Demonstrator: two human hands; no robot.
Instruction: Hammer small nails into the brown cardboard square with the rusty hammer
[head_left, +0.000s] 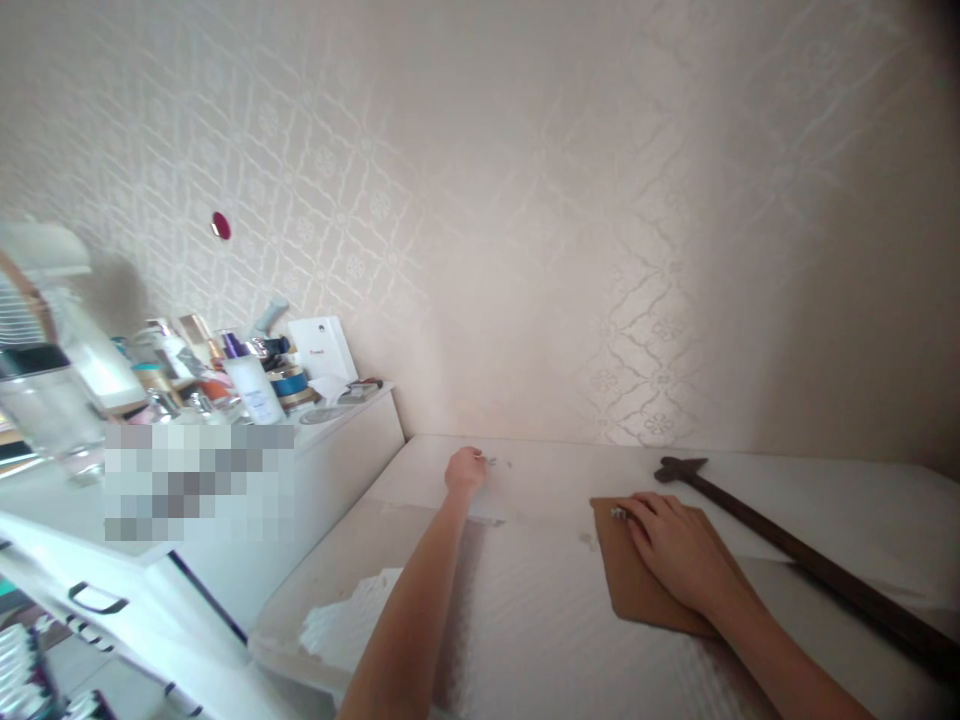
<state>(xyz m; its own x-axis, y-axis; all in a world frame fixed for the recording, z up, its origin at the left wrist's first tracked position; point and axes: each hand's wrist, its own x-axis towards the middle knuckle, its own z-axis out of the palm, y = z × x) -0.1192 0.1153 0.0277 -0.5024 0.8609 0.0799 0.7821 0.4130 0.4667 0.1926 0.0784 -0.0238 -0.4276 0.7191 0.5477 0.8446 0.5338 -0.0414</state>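
Observation:
At the far side of the white-covered surface, my left hand [466, 468] is closed, fingertips drawn together. Small grey bits [491, 462] lie right at its fingers; whether it pinches one I cannot make out. My right hand [675, 548] rests over a thin brown board [616, 575] with rounded corners, its fingers bent close together on it. A few small shiny metal pieces [619, 513] show on the board by those fingertips. To the right of the board lies a dark hammer [795, 550], its head pointing toward the wall and its long handle running to the lower right.
On the left stands a white cabinet [352, 455] crowded with bottles [253, 390] and a white box [324, 348]. Torn white paper [352, 620] lies left of my left forearm. A patterned wall [525, 250] closes off the far side. A drawer handle [97, 598] sticks out low left.

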